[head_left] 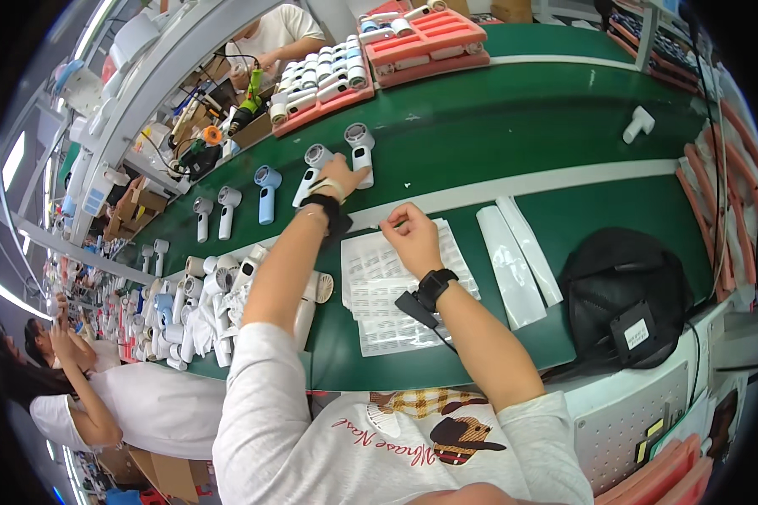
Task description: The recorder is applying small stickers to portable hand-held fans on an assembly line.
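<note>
On the green bench, my left hand [340, 175] reaches forward with its fingers closed at the handle of a white handheld fan [361, 162]. A second white handheld fan [306, 185] lies just left of that hand, partly covered by it. My right hand [415, 240] is held in a pinch above printed sticker sheets [396, 290]. Whatever sits between its fingertips is too small to name. Further left along the bench stand a blue handheld fan [267, 194] and several white ones. Both wrists wear black bands with small devices.
Many handheld fans [185, 307] are heaped left of my left forearm. White glossy strips [512, 265] and a black bag [623, 290] lie to the right. A pale rail [556, 179] crosses the bench. Pink trays [425, 50] stand at the back; co-workers sit across and left.
</note>
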`<move>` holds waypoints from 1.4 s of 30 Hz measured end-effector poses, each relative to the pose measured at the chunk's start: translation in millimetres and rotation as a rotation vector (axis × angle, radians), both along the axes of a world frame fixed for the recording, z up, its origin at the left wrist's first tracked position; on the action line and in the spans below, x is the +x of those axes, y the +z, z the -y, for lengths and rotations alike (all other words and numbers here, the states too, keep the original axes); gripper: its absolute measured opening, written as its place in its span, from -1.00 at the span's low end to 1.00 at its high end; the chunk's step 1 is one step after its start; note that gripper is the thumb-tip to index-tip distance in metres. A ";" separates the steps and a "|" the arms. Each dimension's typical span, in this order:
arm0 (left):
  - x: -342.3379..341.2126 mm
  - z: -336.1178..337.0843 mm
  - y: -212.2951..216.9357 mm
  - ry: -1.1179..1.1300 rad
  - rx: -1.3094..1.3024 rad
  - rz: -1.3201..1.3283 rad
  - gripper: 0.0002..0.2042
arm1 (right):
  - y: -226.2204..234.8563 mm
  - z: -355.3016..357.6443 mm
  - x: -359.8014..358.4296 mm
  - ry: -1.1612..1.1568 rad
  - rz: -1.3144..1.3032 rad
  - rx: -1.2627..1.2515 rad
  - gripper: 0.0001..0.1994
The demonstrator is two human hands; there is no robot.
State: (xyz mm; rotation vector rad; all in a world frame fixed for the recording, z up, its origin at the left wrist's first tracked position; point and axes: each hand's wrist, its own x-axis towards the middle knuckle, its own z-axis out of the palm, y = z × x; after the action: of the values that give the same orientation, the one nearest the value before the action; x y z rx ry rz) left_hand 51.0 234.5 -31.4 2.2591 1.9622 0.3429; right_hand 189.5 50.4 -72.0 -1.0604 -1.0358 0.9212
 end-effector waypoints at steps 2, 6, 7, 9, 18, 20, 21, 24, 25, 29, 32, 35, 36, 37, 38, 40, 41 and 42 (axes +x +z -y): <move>14.1 -16.0 -18.3 0.071 -0.033 -0.007 -0.26 | 1.1 -0.6 -3.4 -0.024 0.034 0.026 -0.84; 53.4 -19.8 -44.5 0.223 0.012 0.076 -0.28 | -5.0 -3.3 0.9 -0.035 -0.047 0.025 -0.82; 46.4 -22.9 -43.2 0.248 0.022 0.081 -0.28 | -5.1 -3.9 -1.5 -0.008 -0.044 0.034 -0.82; 21.3 -32.5 -31.0 0.240 -0.139 0.333 -0.39 | -2.0 -6.3 -10.9 -0.004 -0.018 0.059 -0.81; 12.2 131.2 39.8 -0.249 -0.799 2.013 -0.63 | -19.4 -14.1 2.6 -0.025 0.077 0.036 -0.87; 8.5 173.6 49.5 -0.330 -0.692 1.984 -0.52 | -17.8 -13.3 8.0 -0.009 0.080 0.050 -0.88; 3.9 192.1 49.9 -0.325 -0.642 1.956 -0.46 | -19.3 -13.3 7.7 0.012 0.070 0.074 -0.88; -21.5 213.1 22.5 -0.405 -0.625 1.893 -0.39 | -6.7 -5.9 2.6 0.066 0.087 0.063 -0.90; -26.2 215.0 12.3 -0.416 -0.602 1.899 -0.39 | -6.7 -6.2 5.4 0.050 0.095 0.058 -0.91; -41.1 222.2 -18.7 -0.391 -0.694 2.024 -0.45 | -10.1 -6.9 4.9 0.020 0.134 0.058 -0.92; -40.8 223.2 -23.9 -0.285 -0.694 2.063 -0.51 | -12.0 -6.3 4.3 -0.010 0.187 0.094 -0.90; -32.8 218.1 -35.9 -0.184 -0.693 2.086 -0.53 | -8.4 -3.2 8.9 -0.013 0.238 0.058 -0.87; -32.3 214.2 -40.4 -0.144 -0.726 2.103 -0.55 | -7.5 -3.3 9.5 0.016 0.238 0.065 -0.87; -29.9 210.6 -39.9 -0.136 -0.710 2.110 -0.55 | -7.8 -3.2 14.2 -0.022 0.248 0.073 -0.86; -29.2 211.4 -37.6 -0.126 -0.724 2.110 -0.55 | -8.0 -2.9 14.0 -0.053 0.256 0.080 -0.86; -28.2 211.4 -36.4 -0.112 -0.764 2.111 -0.55 | -6.4 -3.3 11.9 -0.031 0.248 0.077 -0.86; -28.7 210.0 -37.4 -0.104 -0.752 2.121 -0.55 | -5.8 -3.5 11.3 -0.032 0.240 0.074 -0.85; -29.1 208.7 -38.4 -0.096 -0.749 2.110 -0.54 | -6.0 -3.9 10.0 -0.036 0.232 0.071 -0.85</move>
State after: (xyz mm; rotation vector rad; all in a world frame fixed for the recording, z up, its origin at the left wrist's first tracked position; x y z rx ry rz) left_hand 21.9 25.8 -69.7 0.5030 0.4989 1.0389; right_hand 199.5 54.3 -78.0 -1.1416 -1.2280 0.7390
